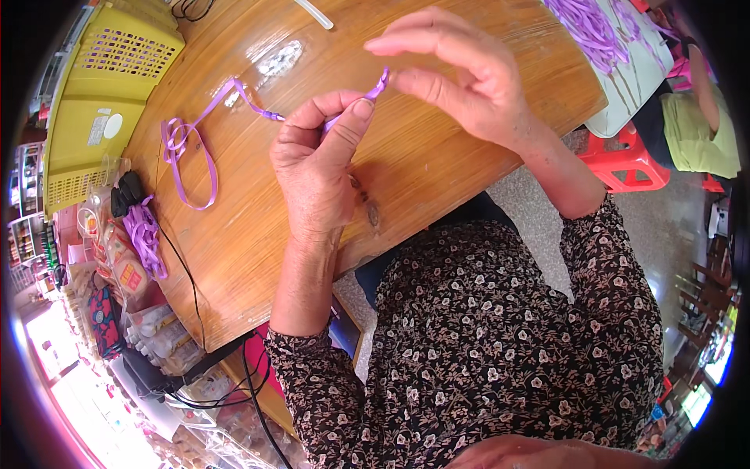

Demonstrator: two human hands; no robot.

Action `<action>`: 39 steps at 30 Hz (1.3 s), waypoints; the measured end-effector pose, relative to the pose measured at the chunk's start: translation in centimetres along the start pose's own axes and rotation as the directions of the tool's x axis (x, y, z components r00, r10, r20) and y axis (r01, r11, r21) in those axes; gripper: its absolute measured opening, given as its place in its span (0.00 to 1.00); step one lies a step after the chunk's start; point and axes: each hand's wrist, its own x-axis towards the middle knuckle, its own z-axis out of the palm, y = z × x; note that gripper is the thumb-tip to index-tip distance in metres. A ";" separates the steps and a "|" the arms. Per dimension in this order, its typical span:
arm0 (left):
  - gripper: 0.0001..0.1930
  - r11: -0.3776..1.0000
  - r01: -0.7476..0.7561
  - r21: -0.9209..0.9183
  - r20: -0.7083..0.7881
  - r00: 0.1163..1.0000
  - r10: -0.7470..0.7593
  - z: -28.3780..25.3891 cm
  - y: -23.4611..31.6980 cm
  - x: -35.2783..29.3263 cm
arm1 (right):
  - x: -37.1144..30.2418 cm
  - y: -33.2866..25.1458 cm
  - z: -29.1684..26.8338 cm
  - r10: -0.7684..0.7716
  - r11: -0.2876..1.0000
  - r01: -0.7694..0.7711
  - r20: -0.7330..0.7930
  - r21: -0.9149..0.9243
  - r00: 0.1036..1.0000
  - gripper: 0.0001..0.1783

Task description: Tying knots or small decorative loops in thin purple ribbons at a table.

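My left hand (316, 172) pinches a narrow purple ribbon (213, 176) between thumb and forefinger above the wooden table (422, 164). A short end of the ribbon sticks up past the thumb. From the other side of the fist the ribbon runs left and lies in loose loops on the tabletop. A small shiny fitting (271, 116) shows on it beside the knuckles; its kind is too small to tell. Just right of the ribbon's end, my right hand (476, 86) is raised with fingers apart, holding nothing that I can see.
A small shiny clear-and-white pile (281, 59) and a whitish stick (314, 13) lie farther back. Yellow crates (117, 66) stand at left, above a bundle of purple ribbons (142, 234). At right are a white table (637, 102) with more ribbons, a red stool (633, 164) and another person (699, 129).
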 end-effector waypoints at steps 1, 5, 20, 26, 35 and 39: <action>0.05 1.000 -0.009 0.007 0.001 1.000 0.009 0.1 0.0 0.0 | 0.3 -0.3 -0.2 0.000 1.000 0.000 -0.001 -0.003 1.000 0.10; 0.05 0.999 -0.002 -0.050 0.016 1.000 0.003 0.2 0.2 -0.1 | 0.6 -0.6 -0.4 -0.193 0.934 0.245 0.208 -0.260 0.959 0.15; 0.04 0.990 -0.013 0.140 -0.094 0.995 0.026 -0.5 0.6 0.1 | 2.3 0.5 -2.5 -0.422 0.815 0.504 0.303 -0.287 0.855 0.09; 0.04 0.995 -0.018 0.101 -0.078 0.997 0.026 -0.2 0.4 0.2 | 0.8 0.3 -2.3 0.021 0.995 0.003 0.228 -0.104 0.973 0.12; 0.04 0.972 -0.095 0.217 0.029 0.995 0.090 0.3 0.0 0.1 | 1.1 0.3 -2.2 0.050 0.997 -0.028 0.327 -0.072 0.944 0.09; 0.04 0.957 -0.132 0.258 0.096 0.989 0.111 0.3 -0.5 0.1 | 1.6 0.1 -2.5 0.247 0.935 -0.285 0.189 0.212 0.950 0.07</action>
